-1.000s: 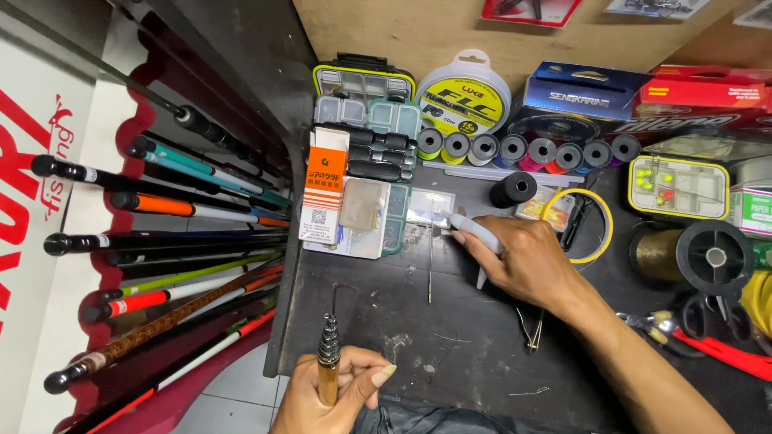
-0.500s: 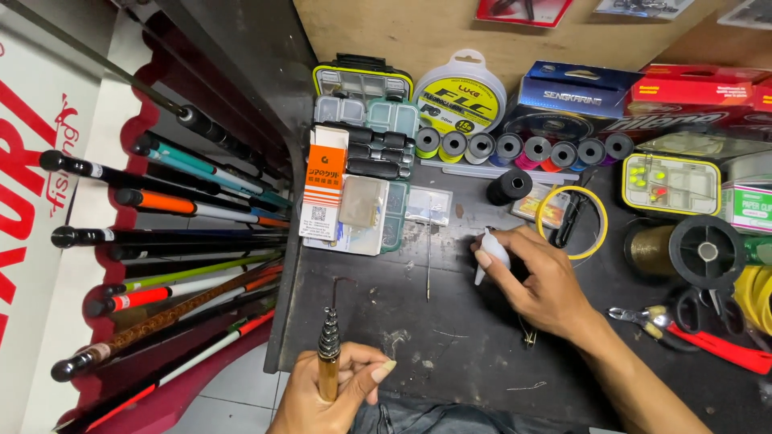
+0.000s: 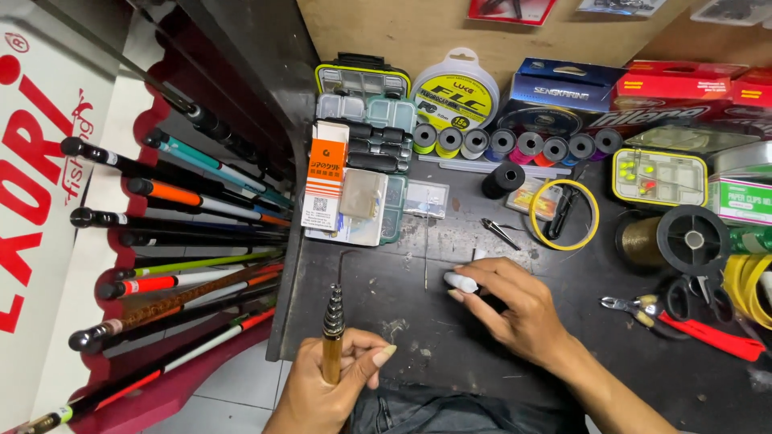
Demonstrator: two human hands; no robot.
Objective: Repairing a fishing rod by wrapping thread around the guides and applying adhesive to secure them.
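Note:
My left hand (image 3: pixel 338 378) grips the gold-brown butt of a collapsed telescopic rod (image 3: pixel 332 329), held upright at the front of the black bench (image 3: pixel 418 354); dark nested rings form its tip. My right hand (image 3: pixel 515 301) rests on the bench to the right, fingers closed around a small white tube (image 3: pixel 461 281) that sticks out to the left. A thin metal rod (image 3: pixel 425 257) lies on the bench just beyond the tube.
A red-and-white rack of fishing rods (image 3: pixel 177 241) fills the left. Tackle boxes (image 3: pixel 362 96), line spools (image 3: pixel 515 146), a yellow ring (image 3: pixel 564 214), a big reel of line (image 3: pixel 675 239), red-handled pliers and scissors (image 3: pixel 683 313) crowd the back and right.
My right hand has drawn back from the clear packet near the tackle boxes toward me, bringing the small white tube with it. My left hand has kept the rod still.

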